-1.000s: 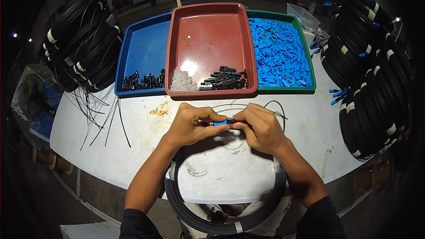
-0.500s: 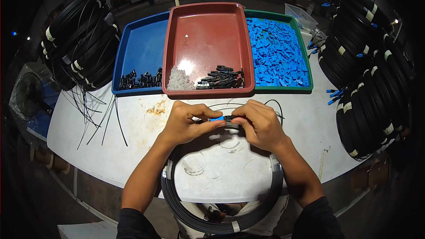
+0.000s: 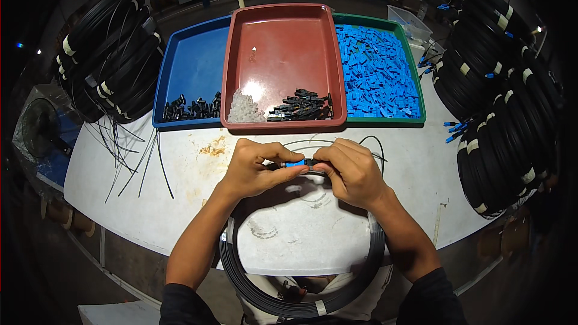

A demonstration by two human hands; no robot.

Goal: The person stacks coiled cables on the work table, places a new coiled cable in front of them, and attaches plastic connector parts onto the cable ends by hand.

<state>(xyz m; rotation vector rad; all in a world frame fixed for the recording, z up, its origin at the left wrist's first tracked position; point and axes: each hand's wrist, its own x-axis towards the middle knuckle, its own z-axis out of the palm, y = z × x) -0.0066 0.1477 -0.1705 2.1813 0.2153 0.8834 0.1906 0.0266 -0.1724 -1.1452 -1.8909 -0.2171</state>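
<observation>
Blue connector (image 3: 295, 163): held before the red tray (image 3: 289, 42), pinched between thumb and fingers of the left hand (image 3: 253, 167). Black piece (image 3: 310, 162), at the connector's right end: gripped by the fingertips of the right hand (image 3: 352, 170); its far end is hidden. Cable coil (image 3: 301, 308): bound with pale tape, its near part extended past the table (image 3: 415, 204) edge. Red tray: stocked with clear bits (image 3: 244, 109) and black parts (image 3: 301, 108), flanked by the blue tray (image 3: 195, 60) at left and the green tray (image 3: 385, 123) at right, the latter filled with blue parts (image 3: 379, 72).
</observation>
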